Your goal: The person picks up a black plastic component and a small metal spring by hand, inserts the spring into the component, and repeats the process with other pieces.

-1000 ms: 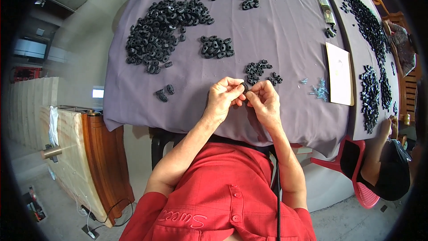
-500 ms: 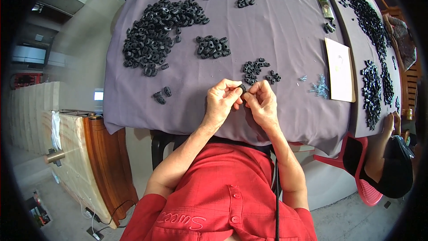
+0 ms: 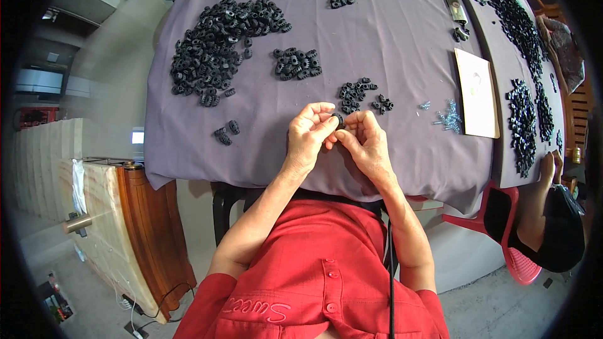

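Observation:
My left hand [image 3: 308, 139] pinches a small black ribbed ring-like part [image 3: 340, 120] between thumb and fingers, above the near side of the cloth. Pressed against the part's right side are the fingertips of my right hand [image 3: 366, 142], also closed in a pinch. Whether a smaller piece sits in the right fingers cannot be seen. Just beyond my hands lie a cluster of small black pieces [image 3: 355, 95] and a smaller group of black pieces [image 3: 382, 104]. A few black ribbed parts [image 3: 223, 135] rest to the left.
A purple-grey cloth [image 3: 264, 157] covers the table. It bears a large heap of black parts [image 3: 207, 56], a compact group [image 3: 296, 64], clear bluish small pieces [image 3: 448, 118] and a pale flat board [image 3: 477, 94]. At the right, another person's arm [image 3: 537, 210] reaches the table edge near a pink-red chair [image 3: 521, 267].
The black part has turned a little between my fingers, showing more of its round side. Both hands stay in nearly the same place. The view has shifted slightly.

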`<state>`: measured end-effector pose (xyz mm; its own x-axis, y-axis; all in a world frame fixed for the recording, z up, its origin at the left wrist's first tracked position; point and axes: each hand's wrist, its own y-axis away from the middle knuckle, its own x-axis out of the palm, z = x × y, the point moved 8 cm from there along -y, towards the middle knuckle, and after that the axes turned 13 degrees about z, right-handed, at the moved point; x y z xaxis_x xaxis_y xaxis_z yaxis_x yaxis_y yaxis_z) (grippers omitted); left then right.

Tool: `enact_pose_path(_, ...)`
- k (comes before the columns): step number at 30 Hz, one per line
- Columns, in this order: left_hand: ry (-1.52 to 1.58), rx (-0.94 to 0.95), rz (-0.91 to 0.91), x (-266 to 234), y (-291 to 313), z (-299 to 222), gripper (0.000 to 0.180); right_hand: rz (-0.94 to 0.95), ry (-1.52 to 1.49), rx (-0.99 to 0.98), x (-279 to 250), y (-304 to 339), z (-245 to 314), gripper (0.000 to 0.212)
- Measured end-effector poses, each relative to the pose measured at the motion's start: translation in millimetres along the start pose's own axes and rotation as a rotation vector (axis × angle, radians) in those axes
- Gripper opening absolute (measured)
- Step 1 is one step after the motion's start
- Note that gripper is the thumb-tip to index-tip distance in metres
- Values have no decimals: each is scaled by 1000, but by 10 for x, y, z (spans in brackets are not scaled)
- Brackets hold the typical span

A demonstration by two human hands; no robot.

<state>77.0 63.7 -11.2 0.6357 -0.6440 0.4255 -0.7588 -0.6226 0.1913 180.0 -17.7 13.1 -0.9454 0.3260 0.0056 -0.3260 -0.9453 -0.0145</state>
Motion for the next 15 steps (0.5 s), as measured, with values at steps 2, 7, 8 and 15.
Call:
enact_pose_path(2,36,-34,21,6,-8,-8,27,3,89,-3,-22,1,28,23)
enact_pose_path(7,87,-76,69,17,11,-26,27,163,372,63,-7,-63,231,37)
enact_pose_path(8,102,-86,93,28,12,-18,27,208,441,19,35,-72,285,39)
enact_pose_path(15,177,-171,160,92,-7,67,30,173,228,-99,23,-47,142,37)
